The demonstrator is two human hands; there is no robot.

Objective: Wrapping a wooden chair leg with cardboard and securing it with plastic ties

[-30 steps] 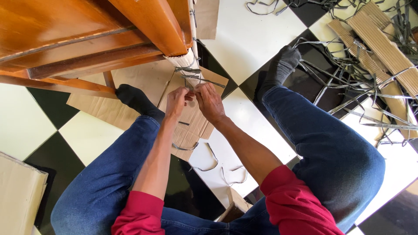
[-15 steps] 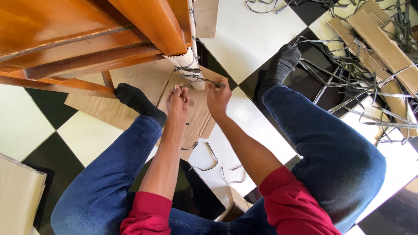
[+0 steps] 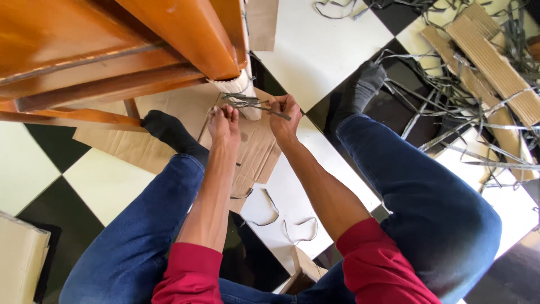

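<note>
Grey strap (image 3: 256, 104) is wound round the white corrugated wrap (image 3: 241, 90) on the wooden furniture leg (image 3: 191, 34), over the flat cardboard sheet (image 3: 169, 132) on the checkered floor (image 3: 320, 45). We see our right hand (image 3: 284, 115) pinching the strap's loose end, pulled out just right of the leg. Our left hand (image 3: 224, 123) is released, fingers straight, touching nothing we can make out, just below the wrap.

A second ago both hands were pinched together at the strap; half a second ago the left had already let go, and the right has since shifted slightly up and right.

No containers in view. Cut strap pieces (image 3: 275, 211) lie between our knees. A tangle of straps and corrugated strips (image 3: 484, 56) sits at the floor's far right edge.
</note>
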